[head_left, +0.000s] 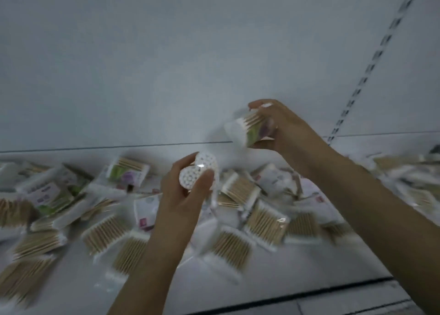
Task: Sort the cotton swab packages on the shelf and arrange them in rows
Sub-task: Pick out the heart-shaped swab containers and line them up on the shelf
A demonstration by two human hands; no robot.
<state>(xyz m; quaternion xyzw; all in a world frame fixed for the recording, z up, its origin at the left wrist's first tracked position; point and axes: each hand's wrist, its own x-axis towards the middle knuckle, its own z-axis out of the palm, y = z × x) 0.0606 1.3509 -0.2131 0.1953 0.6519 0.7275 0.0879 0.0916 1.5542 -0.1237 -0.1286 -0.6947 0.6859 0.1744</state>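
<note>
My left hand [183,195] grips a heart-shaped clear box of cotton swabs [198,172], its white tips facing me, above the middle of the shelf. My right hand [281,129] is raised higher, near the back wall, with a flat pack of wooden-stick swabs [247,131] bearing a green and purple label pinched between fingers and thumb. Below both hands, several cotton swab packs [238,241] lie scattered in a loose heap across the white shelf [78,288]. The picture is blurred by motion.
A white back wall [166,64] rises behind the shelf. At the right, a slotted upright rail [371,64] runs up it. The dark front edge of the shelf [309,293] crosses the lower right. More packs [409,179] lie at the far right.
</note>
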